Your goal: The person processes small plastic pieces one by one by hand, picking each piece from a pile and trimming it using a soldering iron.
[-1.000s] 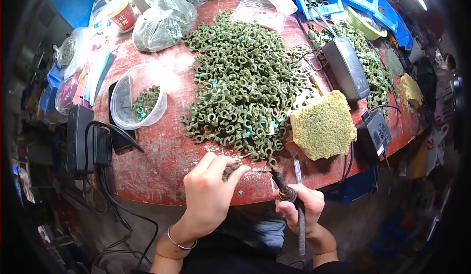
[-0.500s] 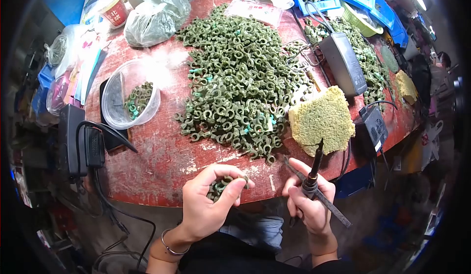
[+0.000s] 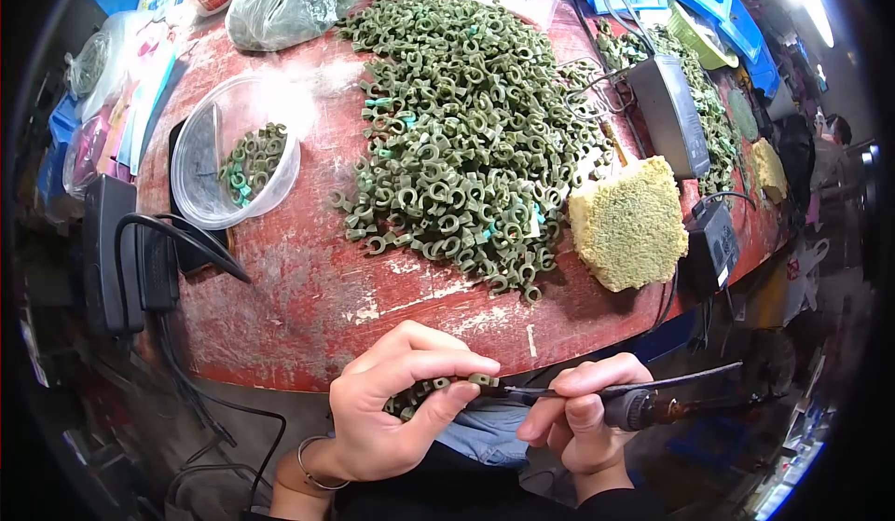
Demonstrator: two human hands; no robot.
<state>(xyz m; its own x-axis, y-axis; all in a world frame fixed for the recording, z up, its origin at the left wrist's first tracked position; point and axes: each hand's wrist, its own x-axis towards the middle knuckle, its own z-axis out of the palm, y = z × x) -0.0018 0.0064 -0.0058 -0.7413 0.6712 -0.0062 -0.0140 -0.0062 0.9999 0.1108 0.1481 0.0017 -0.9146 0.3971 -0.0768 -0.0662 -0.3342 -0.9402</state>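
Note:
My left hand [image 3: 387, 423] is curled around several small green ring-shaped pieces [image 3: 406, 400], and its thumb and forefinger pinch one green ring piece [image 3: 483, 380] at their tips. My right hand [image 3: 587, 418] grips a thin dark file [image 3: 685, 377], whose narrow end reaches the pinched piece. The same hand also holds a soldering-iron-like tool [image 3: 664, 413] with a dark collar and brownish shaft, pointing right. Both hands are just off the table's front edge. A large heap of green ring pieces [image 3: 457, 139] lies beyond them.
On the red table [image 3: 280, 325] stand a clear plastic tub [image 3: 191, 190] with some green pieces, a yellow sponge block [image 3: 629, 227] and a black power adapter [image 3: 667, 116]. Black cables [image 3: 191, 395] hang at left. Blue bins [image 3: 718, 13] and a plastic bag [image 3: 296, 4] are farther back.
My right hand has turned, swinging the iron-like tool from upright by the sponge to pointing right. The file's end has come to the piece in my left fingertips. The view has shifted slightly.

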